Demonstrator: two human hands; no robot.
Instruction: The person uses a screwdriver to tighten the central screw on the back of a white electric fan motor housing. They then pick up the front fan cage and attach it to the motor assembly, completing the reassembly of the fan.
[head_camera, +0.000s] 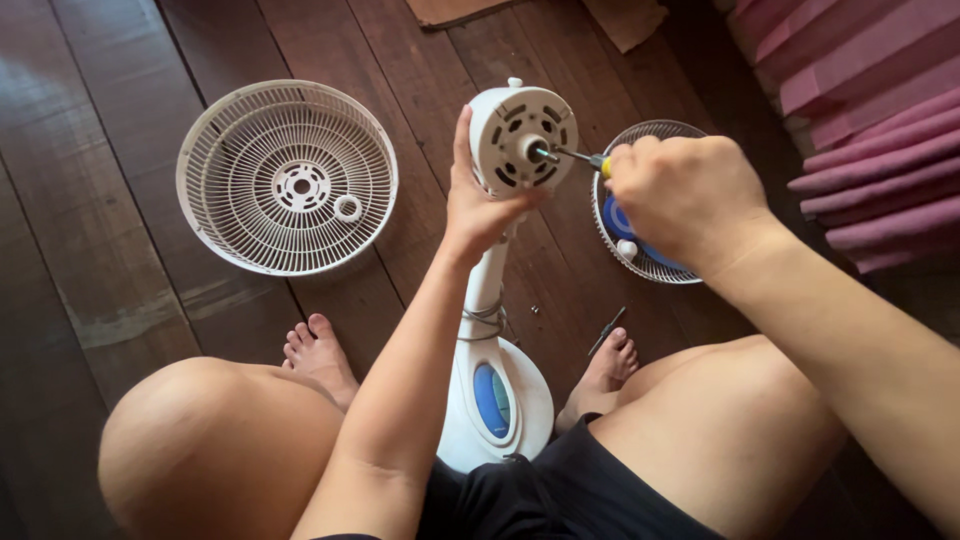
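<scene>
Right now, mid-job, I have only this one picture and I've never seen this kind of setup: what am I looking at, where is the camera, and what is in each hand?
There is no machine here. One camera sits on a person's head and looks down at their own bare hands, knees and feet on a dark wooden floor. The left hand grips the white motor head of a stand fan whose base stands between the feet. The right hand is closed on a screwdriver, its tip at the middle of the motor head. On the floor lie a white fan guard to the left, a second guard with the blue blade partly behind the right hand, and a small dark tool by the right foot.
</scene>
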